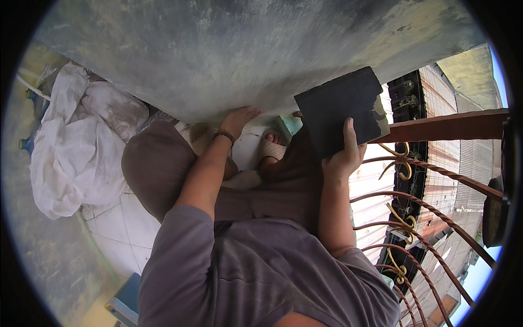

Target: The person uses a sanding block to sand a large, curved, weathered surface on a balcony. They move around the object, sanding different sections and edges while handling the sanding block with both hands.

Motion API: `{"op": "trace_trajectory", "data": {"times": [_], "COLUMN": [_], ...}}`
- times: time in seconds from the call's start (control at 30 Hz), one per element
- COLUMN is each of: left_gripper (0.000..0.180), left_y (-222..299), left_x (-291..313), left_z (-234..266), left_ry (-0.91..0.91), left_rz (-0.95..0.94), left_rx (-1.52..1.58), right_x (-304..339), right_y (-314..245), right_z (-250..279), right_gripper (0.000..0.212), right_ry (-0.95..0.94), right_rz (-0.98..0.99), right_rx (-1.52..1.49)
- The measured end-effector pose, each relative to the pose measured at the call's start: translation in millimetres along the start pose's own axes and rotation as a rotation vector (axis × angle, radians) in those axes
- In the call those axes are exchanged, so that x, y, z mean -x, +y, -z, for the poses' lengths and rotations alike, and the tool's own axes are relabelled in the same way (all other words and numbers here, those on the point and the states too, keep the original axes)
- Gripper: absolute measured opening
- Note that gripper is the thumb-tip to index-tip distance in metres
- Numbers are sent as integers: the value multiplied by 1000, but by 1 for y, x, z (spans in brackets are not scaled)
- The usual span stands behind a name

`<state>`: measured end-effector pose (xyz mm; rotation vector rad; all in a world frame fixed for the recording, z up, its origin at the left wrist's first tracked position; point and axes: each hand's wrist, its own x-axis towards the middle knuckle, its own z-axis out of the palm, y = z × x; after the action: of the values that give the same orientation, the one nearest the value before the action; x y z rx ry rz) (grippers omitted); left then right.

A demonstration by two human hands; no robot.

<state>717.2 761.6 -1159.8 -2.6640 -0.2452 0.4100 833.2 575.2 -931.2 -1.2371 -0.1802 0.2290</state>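
A dark, squarish sheet of sandpaper (338, 111) with a ragged, paler right edge is in my right hand (346, 151). My thumb lies over its lower right part; the other fingers are hidden behind it. The sheet is held up in front of the mottled grey wall (245, 49). My left hand (239, 121), with a beaded bracelet at the wrist, reaches to the wall's lower part. Its fingers are stretched out and nothing is in them. The fingertips are at the wall, but I cannot tell how firmly they touch.
White sacks (71, 152) are heaped at the left above white floor tiles (122, 226). A blue plastic item (126, 300) stands at the lower left. On the right runs a brown metal railing (436, 218) with twisted bars, with roofs beyond it. My sandalled foot (271, 147) is near the wall's base.
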Motion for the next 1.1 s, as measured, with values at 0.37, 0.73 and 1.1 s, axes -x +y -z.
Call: {"op": "trace_trajectory", "data": {"times": [0.37,0.73,1.1], "left_gripper": [56,50,67], "left_y": [-54,-160,-235], "left_x": [-2,59,105], "left_z": [110,231,303], "left_ry": [924,1212,1258], "left_rz": [515,720,861], "left_rx": [-69,160,59], "right_x": [1,-15,-32], "right_y": [-6,19,41], "right_z": [-4,24,35], "right_gripper": [38,37,43], "right_ry": [21,-268,-264], "right_rz": [-85,-117,-91], "right_rx": [-151,-294,-259]}}
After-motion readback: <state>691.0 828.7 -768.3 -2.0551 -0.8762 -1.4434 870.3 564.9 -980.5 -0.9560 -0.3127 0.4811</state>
